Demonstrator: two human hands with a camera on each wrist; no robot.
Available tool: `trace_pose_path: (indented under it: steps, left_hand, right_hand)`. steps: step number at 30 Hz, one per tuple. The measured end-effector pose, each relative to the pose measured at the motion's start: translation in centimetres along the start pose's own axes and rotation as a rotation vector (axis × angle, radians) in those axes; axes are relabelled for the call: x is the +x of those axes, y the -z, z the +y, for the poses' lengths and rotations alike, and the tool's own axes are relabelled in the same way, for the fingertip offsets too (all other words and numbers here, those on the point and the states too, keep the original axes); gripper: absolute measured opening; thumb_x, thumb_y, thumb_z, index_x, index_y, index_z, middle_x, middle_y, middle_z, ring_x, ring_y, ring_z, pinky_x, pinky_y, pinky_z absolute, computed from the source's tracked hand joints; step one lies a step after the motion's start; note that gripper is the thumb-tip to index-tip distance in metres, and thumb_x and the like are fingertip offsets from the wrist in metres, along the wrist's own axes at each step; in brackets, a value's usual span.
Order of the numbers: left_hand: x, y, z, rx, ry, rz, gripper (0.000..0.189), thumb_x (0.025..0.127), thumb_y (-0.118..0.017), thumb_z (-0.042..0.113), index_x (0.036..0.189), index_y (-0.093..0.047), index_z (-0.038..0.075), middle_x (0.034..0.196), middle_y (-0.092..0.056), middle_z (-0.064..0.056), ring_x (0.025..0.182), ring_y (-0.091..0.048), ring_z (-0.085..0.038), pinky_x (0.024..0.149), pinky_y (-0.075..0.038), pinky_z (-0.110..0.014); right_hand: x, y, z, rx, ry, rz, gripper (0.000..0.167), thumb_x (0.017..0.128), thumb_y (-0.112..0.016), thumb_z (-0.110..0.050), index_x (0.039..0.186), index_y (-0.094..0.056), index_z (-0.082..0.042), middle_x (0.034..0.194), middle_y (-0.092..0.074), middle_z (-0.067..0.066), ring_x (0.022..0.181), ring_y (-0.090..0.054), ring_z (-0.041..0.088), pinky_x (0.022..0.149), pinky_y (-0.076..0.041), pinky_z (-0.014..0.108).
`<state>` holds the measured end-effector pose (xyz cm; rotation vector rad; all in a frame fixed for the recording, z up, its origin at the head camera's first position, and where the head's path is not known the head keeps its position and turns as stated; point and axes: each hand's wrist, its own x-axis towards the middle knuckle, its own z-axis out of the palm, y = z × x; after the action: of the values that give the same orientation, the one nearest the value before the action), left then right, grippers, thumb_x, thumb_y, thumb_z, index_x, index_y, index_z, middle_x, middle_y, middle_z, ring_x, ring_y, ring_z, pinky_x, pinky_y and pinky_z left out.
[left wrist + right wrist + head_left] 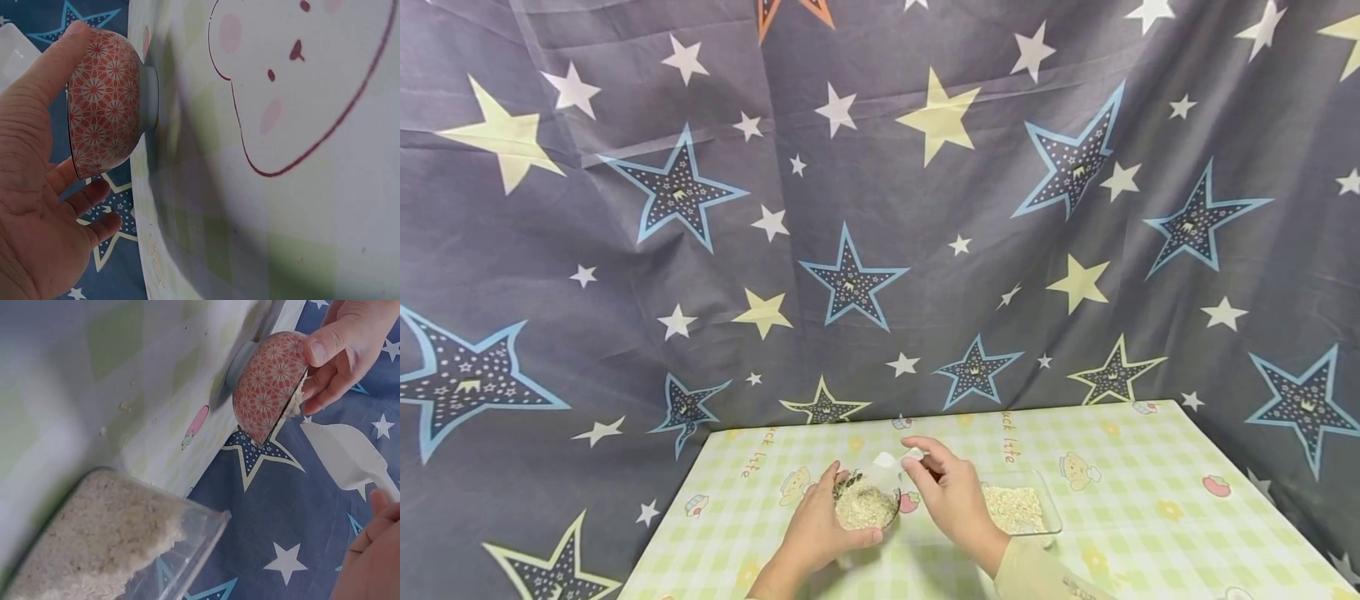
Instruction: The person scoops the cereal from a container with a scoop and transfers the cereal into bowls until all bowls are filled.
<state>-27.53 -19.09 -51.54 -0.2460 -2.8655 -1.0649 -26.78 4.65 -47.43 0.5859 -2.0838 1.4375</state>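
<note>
My left hand holds a small bowl by its rim, thumb on one side and fingers on the other. Red and white flower patterns cover the outside of the bowl, and its pale foot is right at the tabletop. Pale flakes like oats fill it in a heap. The handle of a white plastic scoop is pinched in my right hand. In the head view the scoop's blade overlaps the far side of the bowl; in the right wrist view it shows no flakes and stands apart from the bowl.
Right of the bowl, beside my right forearm, stands a clear rectangular container partly filled with similar flakes. A few crumbs lie on the green-checked tablecloth. Behind the table hangs a dark star-patterned curtain.
</note>
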Motion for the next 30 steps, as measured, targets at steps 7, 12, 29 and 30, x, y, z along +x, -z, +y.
trace_pose_path:
  steps: [7, 12, 29, 30]
  left_hand:
    - [0.1, -0.1, 0.0, -0.005, 0.007, -0.004, 0.139, 0.062, -0.101, 0.057, 0.166, -0.028, 0.0, 0.159, -0.057, -0.011, 0.144, -0.052, -0.046, 0.117, -0.044, -0.068]
    - [0.2, -0.1, 0.1, -0.016, 0.017, -0.009, 0.14, 0.062, -0.101, 0.057, 0.166, -0.027, 0.0, 0.159, -0.057, -0.011, 0.145, -0.051, -0.046, 0.118, -0.043, -0.069]
    - [0.1, -0.4, 1.8, 0.033, -0.077, 0.011, 0.132, 0.065, -0.098, 0.06, 0.165, -0.034, 0.001, 0.16, -0.051, -0.022, 0.147, -0.048, -0.047, 0.118, -0.043, -0.069]
    - [0.2, -0.6, 2.4, 0.033, -0.107, 0.016, 0.13, 0.067, -0.097, 0.061, 0.165, -0.035, 0.002, 0.161, -0.05, -0.022, 0.148, -0.047, -0.047, 0.119, -0.042, -0.07]
  right_hand:
    - [1.1, 1.8, 0.2, 0.215, -0.363, 0.096, 0.029, 0.1, -0.076, -0.013, 0.129, -0.074, -0.015, 0.078, -0.08, 0.009, 0.047, -0.04, 0.001, 0.046, -0.032, 0.018]
    - [1.8, 4.7, 1.3, 0.403, -0.654, 0.194, 0.037, 0.102, -0.073, -0.014, 0.138, -0.066, -0.009, 0.083, -0.083, 0.003, 0.047, -0.036, 0.001, 0.044, -0.029, 0.015]
    - [-2.1, 17.1, 6.6, 0.3, -0.822, 0.256, 0.034, 0.107, -0.066, -0.021, 0.139, -0.058, -0.013, 0.074, -0.079, -0.017, 0.05, -0.038, 0.0, 0.046, -0.032, 0.016]
    - [-2.3, 17.5, 6.7, 0.268, -0.821, 0.254, 0.037, 0.107, -0.066, -0.021, 0.141, -0.057, -0.011, 0.074, -0.078, -0.017, 0.05, -0.039, 0.0, 0.046, -0.033, 0.016]
